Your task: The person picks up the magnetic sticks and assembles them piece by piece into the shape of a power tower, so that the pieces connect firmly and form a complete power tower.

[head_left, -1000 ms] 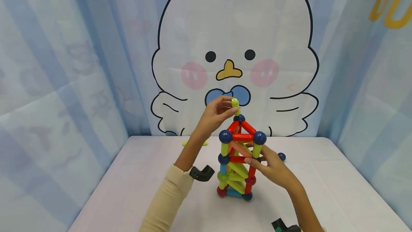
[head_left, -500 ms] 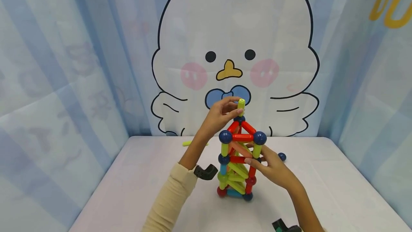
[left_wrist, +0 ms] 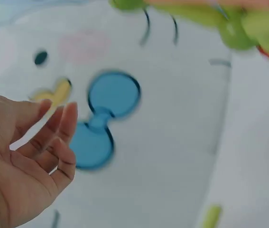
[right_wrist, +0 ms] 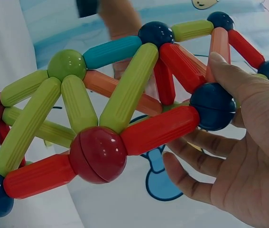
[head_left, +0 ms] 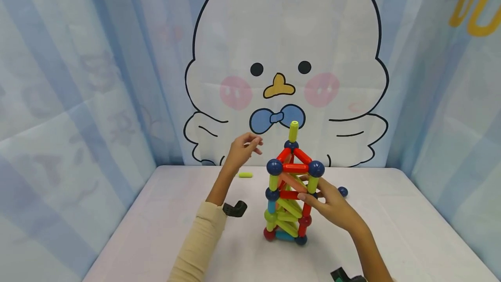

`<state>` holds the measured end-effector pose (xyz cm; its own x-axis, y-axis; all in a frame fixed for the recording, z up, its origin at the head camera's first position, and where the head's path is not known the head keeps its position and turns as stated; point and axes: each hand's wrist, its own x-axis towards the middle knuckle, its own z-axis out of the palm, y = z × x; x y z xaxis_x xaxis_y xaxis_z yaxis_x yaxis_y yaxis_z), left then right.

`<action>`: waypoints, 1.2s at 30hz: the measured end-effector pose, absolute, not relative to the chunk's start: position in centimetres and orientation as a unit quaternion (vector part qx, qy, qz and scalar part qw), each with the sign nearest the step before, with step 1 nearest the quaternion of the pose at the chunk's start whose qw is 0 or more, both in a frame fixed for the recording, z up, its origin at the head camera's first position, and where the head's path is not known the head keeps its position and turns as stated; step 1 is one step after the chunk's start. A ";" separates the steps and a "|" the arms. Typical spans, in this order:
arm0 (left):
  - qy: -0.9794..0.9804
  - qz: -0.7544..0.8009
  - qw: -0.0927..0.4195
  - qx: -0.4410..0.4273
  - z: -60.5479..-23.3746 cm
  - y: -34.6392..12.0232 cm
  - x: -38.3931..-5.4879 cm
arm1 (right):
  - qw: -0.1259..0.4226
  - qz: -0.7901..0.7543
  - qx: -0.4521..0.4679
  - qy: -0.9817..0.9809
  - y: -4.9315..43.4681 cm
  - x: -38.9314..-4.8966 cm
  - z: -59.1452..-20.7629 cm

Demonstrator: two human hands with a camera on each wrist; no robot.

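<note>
A tower of magnetic rods and balls (head_left: 287,216) stands upright on the table, its sides braced by slanted rods. On the navy ball (head_left: 291,145) at its peak, a yellow-green rod (head_left: 293,132) points straight up. My right hand (head_left: 335,204) grips the tower's right side near a navy ball (right_wrist: 213,106), thumb in front and fingers behind. Left of the peak, my left hand (head_left: 243,149) hangs in the air, apart from the tower. Its fingers are loosely bent with nothing between them, as the left wrist view shows at the hand (left_wrist: 34,156).
A loose yellow-green rod (head_left: 245,175) lies near the table's back edge, left of the tower. Behind the right hand is a loose navy ball (head_left: 342,191). A curtain (head_left: 285,21) printed with a cartoon bird hangs behind the white table (head_left: 164,238).
My left hand first brings the yellow-green rod right, over the top ball, then lets it go and moves left and down. The rod now stands there alone. The right hand keeps its grip.
</note>
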<state>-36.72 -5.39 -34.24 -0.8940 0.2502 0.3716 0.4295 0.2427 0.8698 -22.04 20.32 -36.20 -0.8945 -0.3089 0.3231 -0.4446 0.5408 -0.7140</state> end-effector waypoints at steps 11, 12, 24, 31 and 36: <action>-0.891 -0.452 0.004 -0.047 -44.0 -10.8 -39.3 | 0.075 0.427 0.213 -0.876 20.3 -22.0 -36.1; -0.902 -0.429 -0.005 -0.051 -44.7 -11.1 -39.4 | 0.075 0.427 0.213 -0.876 20.3 -22.0 -36.1; -0.970 -0.241 -0.020 -0.027 -47.2 -11.4 -39.1 | 0.075 0.428 0.213 -0.875 20.3 -22.0 -36.3; -0.976 -0.217 -0.011 0.006 -46.3 -11.6 -38.2 | 0.070 0.431 0.211 -0.875 20.3 -22.0 -36.5; -0.940 -0.342 0.000 -0.007 -45.2 -11.4 -37.3 | 0.076 0.430 0.219 -0.873 20.4 -22.0 -36.4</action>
<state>-37.26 -11.44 -45.23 -0.9999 0.0121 0.0052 0.0126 0.7662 0.6424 -21.97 20.37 -36.37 -0.8930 -0.3163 0.3202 -0.4466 0.5346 -0.7175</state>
